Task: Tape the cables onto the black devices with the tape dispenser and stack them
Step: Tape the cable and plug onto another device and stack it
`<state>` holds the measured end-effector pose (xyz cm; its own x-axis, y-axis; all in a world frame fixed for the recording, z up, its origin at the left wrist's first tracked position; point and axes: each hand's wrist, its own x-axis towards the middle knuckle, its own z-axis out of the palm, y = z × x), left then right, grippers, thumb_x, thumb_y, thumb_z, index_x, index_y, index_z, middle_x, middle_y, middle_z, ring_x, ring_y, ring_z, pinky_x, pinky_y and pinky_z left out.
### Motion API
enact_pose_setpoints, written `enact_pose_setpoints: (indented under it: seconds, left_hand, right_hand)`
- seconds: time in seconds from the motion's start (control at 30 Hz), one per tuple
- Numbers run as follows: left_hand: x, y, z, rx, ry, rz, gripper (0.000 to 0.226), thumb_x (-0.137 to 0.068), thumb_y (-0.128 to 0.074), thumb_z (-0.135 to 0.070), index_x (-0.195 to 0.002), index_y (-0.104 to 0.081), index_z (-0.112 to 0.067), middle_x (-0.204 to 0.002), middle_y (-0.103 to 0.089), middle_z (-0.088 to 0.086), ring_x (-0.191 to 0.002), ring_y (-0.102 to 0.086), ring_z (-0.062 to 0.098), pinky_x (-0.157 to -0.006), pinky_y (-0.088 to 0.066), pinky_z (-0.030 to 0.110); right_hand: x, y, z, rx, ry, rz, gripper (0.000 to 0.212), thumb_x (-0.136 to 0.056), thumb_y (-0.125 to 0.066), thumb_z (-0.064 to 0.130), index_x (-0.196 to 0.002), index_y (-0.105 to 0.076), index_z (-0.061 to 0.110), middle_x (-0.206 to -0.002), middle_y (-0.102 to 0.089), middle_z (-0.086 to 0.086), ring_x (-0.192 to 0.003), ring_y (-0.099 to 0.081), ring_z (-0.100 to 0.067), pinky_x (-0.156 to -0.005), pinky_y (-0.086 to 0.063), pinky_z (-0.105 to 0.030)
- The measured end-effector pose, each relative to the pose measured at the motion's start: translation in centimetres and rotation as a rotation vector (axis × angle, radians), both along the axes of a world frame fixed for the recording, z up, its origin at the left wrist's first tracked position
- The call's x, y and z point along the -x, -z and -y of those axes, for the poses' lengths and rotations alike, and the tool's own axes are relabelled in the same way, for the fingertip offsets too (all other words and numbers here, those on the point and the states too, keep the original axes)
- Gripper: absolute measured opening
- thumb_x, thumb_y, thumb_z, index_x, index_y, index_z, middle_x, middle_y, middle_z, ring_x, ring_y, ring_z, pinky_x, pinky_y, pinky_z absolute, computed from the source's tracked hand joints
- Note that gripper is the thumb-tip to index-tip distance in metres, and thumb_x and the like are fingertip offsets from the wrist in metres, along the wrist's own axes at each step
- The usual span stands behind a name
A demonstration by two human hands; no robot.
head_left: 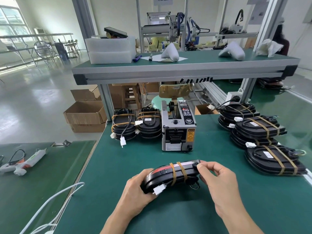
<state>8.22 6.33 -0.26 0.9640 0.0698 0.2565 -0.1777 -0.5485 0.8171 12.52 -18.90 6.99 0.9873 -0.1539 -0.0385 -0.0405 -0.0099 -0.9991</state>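
A black device (166, 176) with two brown tape strips over its cable sits tilted on edge above the green mat, near the front centre. My left hand (135, 191) grips its left end from below, beside a white connector (158, 189). My right hand (217, 179) pinches the device's right end with thumb and forefinger. The grey tape dispenser (178, 127) stands behind it, its outlet facing me. Taped devices lie stacked left of the dispenser (135, 125) and in three stacks on the right (263, 141).
A raised green shelf (185, 65) with white foam blocks and wrapped parts spans the back. On the lower left table lies a white glue gun (23, 162). White cables (55, 200) run across the front left. Cardboard boxes (86, 114) sit on the floor.
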Motion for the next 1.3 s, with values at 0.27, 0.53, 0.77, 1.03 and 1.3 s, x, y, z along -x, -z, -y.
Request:
enact_pose_setpoints:
  seconds: [0.27,0.53,0.77,1.03,1.3]
  left_hand:
    - [0.1,-0.2,0.1,0.008,0.001,-0.005,0.046,-0.082,-0.085,-0.048,-0.123,-0.064,-0.046,-0.102,-0.076,-0.013,-0.091,-0.071,0.014,-0.083,-0.058,0.034]
    - [0.2,-0.2,0.0,-0.001,-0.003,-0.012,0.047,-0.082,-0.085,-0.046,-0.124,-0.064,-0.046,-0.103,-0.076,-0.015,-0.092,-0.071,0.013,-0.084,-0.058,0.035]
    - [0.1,-0.3,0.1,-0.004,-0.007,-0.022,0.046,-0.082,-0.085,-0.044,-0.124,-0.064,-0.046,-0.102,-0.076,-0.014,-0.093,-0.071,0.015,-0.086,-0.058,0.040]
    - [0.2,-0.6,0.3,-0.001,-0.010,-0.006,0.045,-0.082,-0.083,-0.051,-0.123,-0.064,-0.046,-0.101,-0.076,-0.016,-0.092,-0.071,0.012,-0.085,-0.058,0.035]
    - [0.3,-0.6,0.2,0.003,-0.011,-0.011,0.045,-0.082,-0.084,-0.051,-0.122,-0.065,-0.045,-0.101,-0.076,-0.015,-0.092,-0.071,0.014,-0.085,-0.057,0.035]
  right_hand:
    - [-0.1,-0.3,0.0,0.088,-0.003,0.034,0.022,-0.086,-0.077,0.014,-0.079,-0.078,0.035,-0.083,-0.077,0.015,-0.070,-0.068,-0.005,-0.075,-0.058,-0.030]
    - [-0.1,-0.8,-0.5,0.223,0.045,0.061,0.024,-0.085,-0.077,0.025,-0.080,-0.072,0.048,-0.076,-0.072,0.027,-0.073,-0.063,0.007,-0.061,-0.046,-0.022]
    - [0.0,-0.8,-0.7,0.270,0.052,0.070,0.025,-0.086,-0.075,0.027,-0.083,-0.070,0.051,-0.078,-0.071,0.030,-0.069,-0.062,0.005,-0.061,-0.046,-0.024]
    - [0.0,-0.9,-0.4,0.312,0.049,0.072,0.023,-0.087,-0.075,0.029,-0.084,-0.069,0.051,-0.078,-0.070,0.032,-0.070,-0.063,0.003,-0.059,-0.045,-0.024]
    - [0.0,-1.1,-0.4,0.348,0.050,0.067,0.022,-0.087,-0.074,0.033,-0.084,-0.068,0.054,-0.080,-0.069,0.034,-0.071,-0.062,0.005,-0.058,-0.044,-0.025]
